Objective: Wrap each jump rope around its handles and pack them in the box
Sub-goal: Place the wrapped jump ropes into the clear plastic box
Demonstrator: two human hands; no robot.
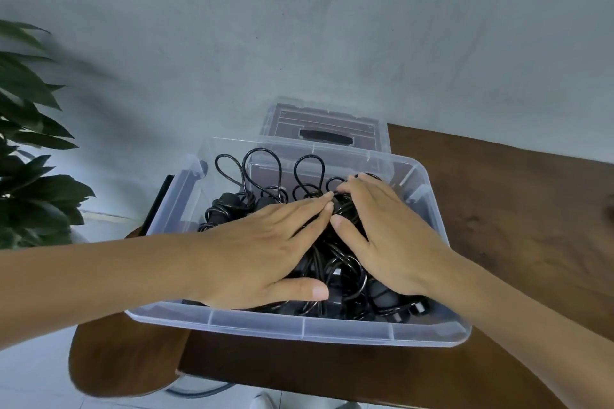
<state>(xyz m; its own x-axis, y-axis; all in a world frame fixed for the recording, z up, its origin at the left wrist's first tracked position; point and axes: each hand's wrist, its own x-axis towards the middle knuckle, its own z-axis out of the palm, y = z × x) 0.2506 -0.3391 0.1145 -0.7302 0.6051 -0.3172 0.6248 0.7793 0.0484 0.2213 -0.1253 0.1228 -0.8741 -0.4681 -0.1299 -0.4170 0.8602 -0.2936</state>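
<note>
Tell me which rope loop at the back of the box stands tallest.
The second loop from the left: its top rises above the loops on either side, reaching closest to the far rim of the clear box.

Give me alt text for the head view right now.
Both hands, left hand and right hand, press flat on black jump ropes piled in a clear plastic box on a wooden table; its lid lies behind.

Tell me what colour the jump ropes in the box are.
Black, seen in the head view: the jump ropes lie bundled in the clear box.
</note>
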